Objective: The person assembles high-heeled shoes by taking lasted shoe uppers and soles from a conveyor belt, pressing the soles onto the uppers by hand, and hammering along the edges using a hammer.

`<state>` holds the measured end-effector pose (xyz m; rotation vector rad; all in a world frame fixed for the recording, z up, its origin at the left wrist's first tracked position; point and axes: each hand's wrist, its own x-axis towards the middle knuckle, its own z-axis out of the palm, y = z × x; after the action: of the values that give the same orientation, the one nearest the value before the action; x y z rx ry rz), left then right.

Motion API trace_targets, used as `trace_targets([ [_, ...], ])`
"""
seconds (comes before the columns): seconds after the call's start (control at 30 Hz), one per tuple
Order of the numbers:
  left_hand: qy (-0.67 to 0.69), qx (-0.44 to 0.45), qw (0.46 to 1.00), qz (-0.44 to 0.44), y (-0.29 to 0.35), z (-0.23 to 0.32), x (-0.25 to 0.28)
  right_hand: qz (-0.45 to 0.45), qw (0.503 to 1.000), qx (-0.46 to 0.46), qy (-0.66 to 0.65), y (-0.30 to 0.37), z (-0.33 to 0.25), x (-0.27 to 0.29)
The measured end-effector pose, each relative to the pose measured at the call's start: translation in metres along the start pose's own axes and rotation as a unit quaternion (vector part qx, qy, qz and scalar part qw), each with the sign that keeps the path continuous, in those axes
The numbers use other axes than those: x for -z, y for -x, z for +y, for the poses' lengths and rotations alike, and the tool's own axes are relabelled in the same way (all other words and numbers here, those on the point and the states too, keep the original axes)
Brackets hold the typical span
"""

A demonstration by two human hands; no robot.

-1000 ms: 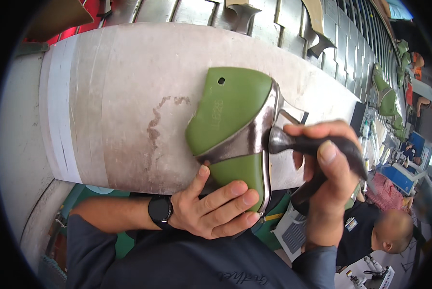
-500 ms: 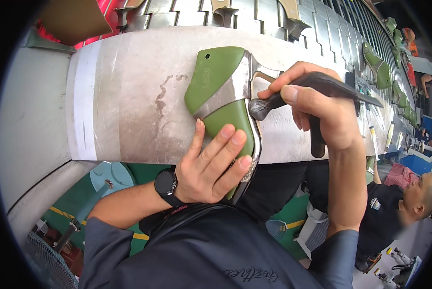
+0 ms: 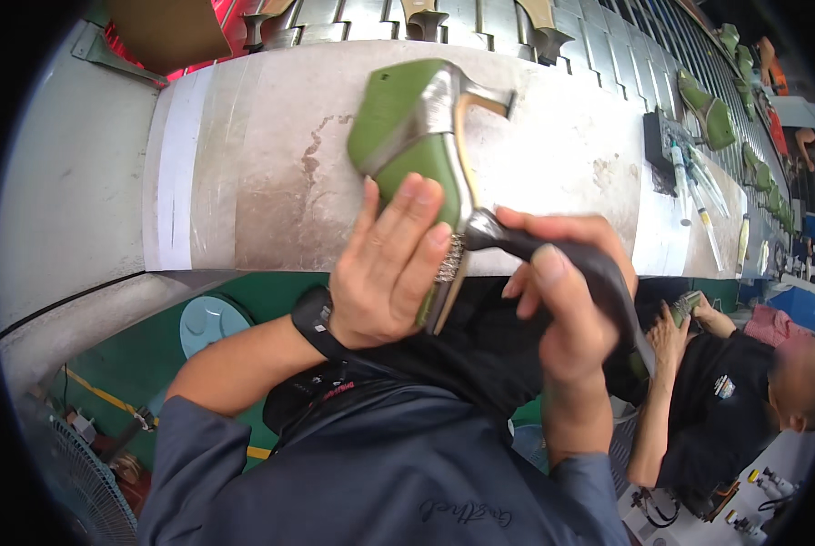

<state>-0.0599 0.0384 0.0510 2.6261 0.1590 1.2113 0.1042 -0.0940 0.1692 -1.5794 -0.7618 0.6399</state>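
Observation:
A high-heeled sandal (image 3: 437,102) with silver straps sits on a green shoe last (image 3: 385,114), lying on its side, its heel toward the far right and its toe over the bench's near edge. My left hand (image 3: 385,264) holds it down near the toe, fingers stretched over the green side; a sparkly band shows beside the fingertips. In my right hand (image 3: 567,309) is a dark shoemaker's hammer (image 3: 485,230). Its rounded face meets the sole edge by the sparkly band, as far as the blur shows. The hammer's handle is mostly hidden by my hand.
Behind the pale, stained bench (image 3: 271,118) runs a slatted metal conveyor (image 3: 489,27) carrying shoes. Syringe-like tubes (image 3: 699,187) and a black holder (image 3: 662,141) lie at the right. A co-worker (image 3: 726,391) handles another green last nearby. A fan (image 3: 85,482) stands lower left.
The hammer and my right hand have moved nearer and slightly left, from mid-sole toward the toe. The sandal has shifted and turned a little, showing more of its heel. The co-worker's hands have come into view.

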Motion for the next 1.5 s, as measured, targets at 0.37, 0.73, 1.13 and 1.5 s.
trace_targets([
  [0.37,0.513,0.353,0.748,0.229,-0.01,-0.026,0.062,-0.057,0.918,0.209,0.333,-0.028,0.03,0.04],
  [0.73,0.636,0.426,0.643,-0.02,-0.066,-0.059,0.074,-0.059,0.869,-0.096,-0.481,-0.007,0.041,0.009],
  [1.13,0.342,0.418,0.818,-0.198,-0.089,-0.075,0.038,0.383,0.919,0.043,0.085,-0.293,0.075,0.109],
  [1.5,-0.045,0.214,0.959,-0.18,-0.167,-0.196,-0.049,0.265,0.918,0.157,0.251,-0.221,0.071,0.051],
])
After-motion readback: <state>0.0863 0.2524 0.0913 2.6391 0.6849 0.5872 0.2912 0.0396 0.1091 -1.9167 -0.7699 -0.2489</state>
